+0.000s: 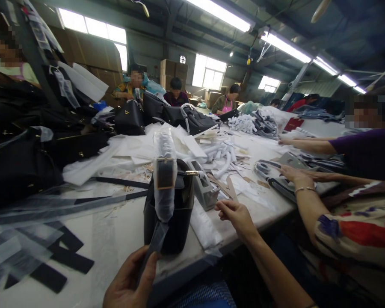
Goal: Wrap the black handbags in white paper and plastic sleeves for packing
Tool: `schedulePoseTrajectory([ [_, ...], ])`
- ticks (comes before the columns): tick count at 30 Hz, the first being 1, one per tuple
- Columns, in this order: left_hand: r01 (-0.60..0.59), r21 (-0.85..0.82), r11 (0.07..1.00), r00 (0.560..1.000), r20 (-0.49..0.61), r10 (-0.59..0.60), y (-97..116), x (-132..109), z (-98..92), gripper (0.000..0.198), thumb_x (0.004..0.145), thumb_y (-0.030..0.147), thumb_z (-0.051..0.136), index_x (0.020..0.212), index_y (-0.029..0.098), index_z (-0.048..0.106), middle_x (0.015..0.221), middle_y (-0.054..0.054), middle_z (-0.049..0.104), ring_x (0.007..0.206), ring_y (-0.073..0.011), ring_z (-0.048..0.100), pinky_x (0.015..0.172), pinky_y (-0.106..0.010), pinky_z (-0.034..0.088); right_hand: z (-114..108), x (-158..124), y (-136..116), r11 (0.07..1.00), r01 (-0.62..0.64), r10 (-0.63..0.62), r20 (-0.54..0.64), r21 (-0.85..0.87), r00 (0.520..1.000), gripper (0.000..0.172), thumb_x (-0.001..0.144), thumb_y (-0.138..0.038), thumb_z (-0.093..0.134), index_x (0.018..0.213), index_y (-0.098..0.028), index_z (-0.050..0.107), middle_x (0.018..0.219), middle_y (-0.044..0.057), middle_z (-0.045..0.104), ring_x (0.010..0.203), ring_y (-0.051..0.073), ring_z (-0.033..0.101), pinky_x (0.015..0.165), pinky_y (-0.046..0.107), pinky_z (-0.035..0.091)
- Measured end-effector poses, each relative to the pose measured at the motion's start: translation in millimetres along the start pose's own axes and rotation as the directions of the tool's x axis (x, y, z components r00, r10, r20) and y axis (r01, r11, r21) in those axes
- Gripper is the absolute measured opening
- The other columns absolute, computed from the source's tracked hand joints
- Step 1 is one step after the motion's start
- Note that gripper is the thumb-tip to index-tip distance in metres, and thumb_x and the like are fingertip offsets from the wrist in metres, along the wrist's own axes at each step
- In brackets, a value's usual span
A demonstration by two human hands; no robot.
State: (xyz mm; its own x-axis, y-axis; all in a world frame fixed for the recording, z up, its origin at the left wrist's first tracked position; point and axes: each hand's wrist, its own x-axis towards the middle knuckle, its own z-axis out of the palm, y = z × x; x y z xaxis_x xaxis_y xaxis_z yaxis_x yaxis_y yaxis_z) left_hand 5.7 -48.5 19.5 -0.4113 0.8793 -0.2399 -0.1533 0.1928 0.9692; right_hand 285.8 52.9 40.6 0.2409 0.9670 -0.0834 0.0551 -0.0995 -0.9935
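Note:
A black handbag (176,205) stands upright at the near edge of the white worktable (115,239). A black strap (164,179) wrapped in clear plastic film rises over the bag and runs down to my left hand (131,282), which pinches its lower end. My right hand (235,215) reaches out over the table edge to the right of the bag with its fingers curled; nothing shows in it. Between the bag and my right hand sits a grey tape dispenser (204,188) on a clear plastic sheet (205,226).
Flat black strap pieces (60,256) lie at the near left. More black bags (19,162) are piled at the left, with white paper and foam rolls (221,154) mid-table. A co-worker's arm (303,192) works at the right edge; other people sit further round the table.

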Motion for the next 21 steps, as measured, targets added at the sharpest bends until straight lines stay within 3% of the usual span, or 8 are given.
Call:
schedulePoseTrajectory([
  [3,-0.014,-0.039,0.999,1.0,-0.005,0.014,3.4,-6.3,6.1,0.053,0.066,0.059,0.08,0.1,0.019,0.071,0.102,-0.005,0.076,0.105,-0.0267,0.067,0.102,-0.035,0.047,17.3,-34.0,-20.6,0.999,0.046,-0.039,0.225,-0.026,0.974,0.035,0.075,-0.047,0.08,0.078,-0.012,0.075,0.071,0.005,0.073,0.054,0.01,0.059,0.055,0.021,0.05],
  [6,-0.025,-0.021,0.999,0.999,0.026,0.025,7.5,-9.0,8.5,0.051,0.067,0.057,0.08,0.099,0.018,0.072,0.103,-0.007,0.076,0.105,-0.0286,0.067,0.1,-0.038,0.049,44.0,-68.8,-39.9,1.0,0.031,-0.029,0.457,0.005,0.889,0.03,0.082,-0.043,0.075,0.078,-0.013,0.073,0.07,0.004,0.072,0.055,0.009,0.06,0.056,0.02,0.049],
  [8,-0.058,-0.004,0.998,0.998,0.039,0.058,9.3,-8.7,8.1,0.048,0.069,0.056,0.079,0.099,0.018,0.073,0.103,-0.008,0.076,0.104,-0.0288,0.067,0.097,-0.037,0.051,64.5,-84.8,-47.3,0.999,0.014,-0.037,0.549,0.046,0.835,0.03,0.083,-0.043,0.074,0.079,-0.014,0.073,0.069,0.004,0.072,0.055,0.01,0.061,0.056,0.02,0.049],
  [11,-0.122,-0.003,0.993,0.991,0.055,0.122,10.0,-7.3,6.5,0.044,0.071,0.054,0.078,0.098,0.018,0.074,0.102,-0.008,0.076,0.101,-0.0274,0.069,0.093,-0.035,0.052,94.4,-94.6,-48.9,0.998,0.043,-0.059,0.562,0.042,0.825,0.033,0.083,-0.046,0.073,0.077,-0.013,0.073,0.065,0.004,0.071,0.053,0.01,0.06,0.053,0.02,0.047],
  [14,-0.143,0.007,0.99,0.986,0.082,0.142,10.0,-6.0,4.9,0.045,0.071,0.054,0.078,0.096,0.018,0.075,0.099,-0.009,0.077,0.1,-0.0276,0.069,0.091,-0.035,0.054,115.7,-92.1,-44.3,0.991,0.108,-0.058,0.471,-0.082,0.881,0.037,0.083,-0.049,0.072,0.071,-0.014,0.073,0.06,0.004,0.069,0.052,0.011,0.06,0.05,0.02,0.044],
  [17,-0.141,0.004,0.99,0.985,0.1,0.14,12.3,-6.7,3.8,0.042,0.072,0.053,0.077,0.097,0.018,0.075,0.099,-0.008,0.076,0.101,-0.0267,0.069,0.09,-0.034,0.053,121.3,-86.4,-41.0,0.964,0.17,-0.075,0.407,-0.203,0.91,0.039,0.083,-0.049,0.071,0.065,-0.014,0.072,0.058,0.004,0.068,0.053,0.012,0.06,0.05,0.02,0.042],
  [19,-0.127,-0.03,0.991,0.983,0.127,0.13,16.4,-9.2,3.2,0.04,0.073,0.051,0.078,0.096,0.019,0.075,0.097,-0.007,0.076,0.097,-0.0239,0.068,0.088,-0.03,0.053,116.7,-83.3,-40.7,0.969,0.168,-0.068,0.453,-0.184,0.889,0.039,0.085,-0.049,0.069,0.066,-0.014,0.073,0.06,0.003,0.069,0.053,0.011,0.059,0.05,0.021,0.043],
  [21,-0.068,-0.071,0.995,0.984,0.159,0.079,22.4,-12.7,2.8,0.039,0.074,0.05,0.078,0.096,0.019,0.074,0.089,-0.005,0.074,0.079,-0.0172,0.066,0.073,-0.023,0.052,108.4,-81.0,-41.4,0.988,0.119,-0.041,0.565,-0.102,0.824,0.035,0.087,-0.046,0.068,0.074,-0.014,0.075,0.067,0.003,0.071,0.056,0.011,0.059,0.055,0.021,0.045],
])
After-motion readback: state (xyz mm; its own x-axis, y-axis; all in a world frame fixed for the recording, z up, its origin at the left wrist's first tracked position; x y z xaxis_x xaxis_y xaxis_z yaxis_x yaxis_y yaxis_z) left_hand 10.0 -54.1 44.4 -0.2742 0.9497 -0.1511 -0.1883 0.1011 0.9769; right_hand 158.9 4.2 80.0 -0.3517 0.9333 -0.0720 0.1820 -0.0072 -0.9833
